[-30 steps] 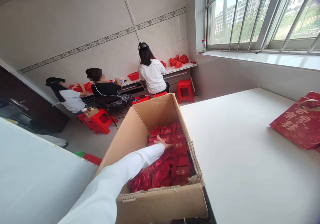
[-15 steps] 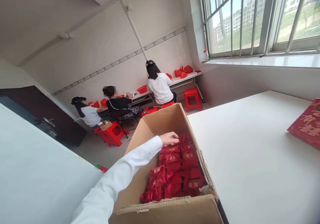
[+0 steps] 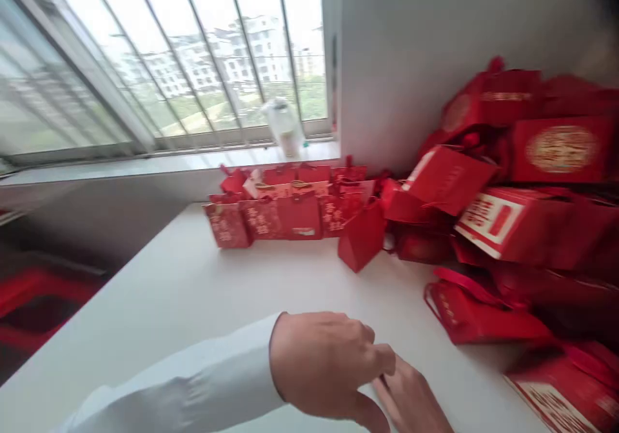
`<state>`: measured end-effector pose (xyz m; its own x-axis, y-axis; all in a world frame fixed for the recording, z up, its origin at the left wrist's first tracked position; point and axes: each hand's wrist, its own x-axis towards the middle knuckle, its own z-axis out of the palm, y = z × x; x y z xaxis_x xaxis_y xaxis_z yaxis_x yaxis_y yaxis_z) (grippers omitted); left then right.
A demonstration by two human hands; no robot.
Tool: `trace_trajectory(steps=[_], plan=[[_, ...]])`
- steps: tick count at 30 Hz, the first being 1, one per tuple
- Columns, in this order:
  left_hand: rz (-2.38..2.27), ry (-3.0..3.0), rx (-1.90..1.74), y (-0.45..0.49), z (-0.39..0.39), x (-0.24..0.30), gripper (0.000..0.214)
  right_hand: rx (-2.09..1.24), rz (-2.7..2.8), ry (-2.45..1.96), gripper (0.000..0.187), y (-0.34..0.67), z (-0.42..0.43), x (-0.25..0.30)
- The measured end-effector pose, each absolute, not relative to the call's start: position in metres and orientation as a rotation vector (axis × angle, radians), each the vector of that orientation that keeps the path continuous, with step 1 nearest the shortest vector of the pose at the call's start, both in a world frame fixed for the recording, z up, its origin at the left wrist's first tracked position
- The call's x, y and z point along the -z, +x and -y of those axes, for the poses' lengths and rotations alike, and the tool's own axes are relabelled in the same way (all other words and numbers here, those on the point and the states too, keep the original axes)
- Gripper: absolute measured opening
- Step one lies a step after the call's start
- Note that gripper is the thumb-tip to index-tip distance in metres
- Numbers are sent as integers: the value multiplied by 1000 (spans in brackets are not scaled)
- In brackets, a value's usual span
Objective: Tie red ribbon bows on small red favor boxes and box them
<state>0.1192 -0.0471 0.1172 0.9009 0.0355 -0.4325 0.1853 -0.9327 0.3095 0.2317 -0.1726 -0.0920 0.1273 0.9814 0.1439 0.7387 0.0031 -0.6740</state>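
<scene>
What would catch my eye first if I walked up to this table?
First, the heap of red gift bags piled at the right end of the white table. Next, a row of small red bags standing under the window, with a blurred bottle on its sill. Up close, the person's left hand, in a white sleeve, curls over the right hand.

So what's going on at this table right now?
The person's left hand, in a white sleeve, hovers curled over the table, the right hand just beside it. Blur hides whether either holds anything. A row of red bags stands under the window; a pile of bags lies at the right.
</scene>
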Motion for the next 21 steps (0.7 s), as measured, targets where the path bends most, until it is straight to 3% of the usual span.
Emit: trace_trajectory(steps=[5,11,13,17,19,21], plan=[[366,2759,479,209,60,-76,31,-511,1340,-2206,16,228,197,93],[493,2820,364,271,111,-60,29,-532,1069,-2430,20,248,238,82],[472,2854,233,283,121,-55,40,-508,1080,-2424,20,259,253,67],[553,2927,-91,320,128,-39,85,-336,1118,-2348,21,281,285,35],[667,2916,-60,344,132,-30,107,-249,1131,-2351,20,290,298,26],[760,2909,61,364,138,-21,113,-205,1158,-2382,18,297,307,25]])
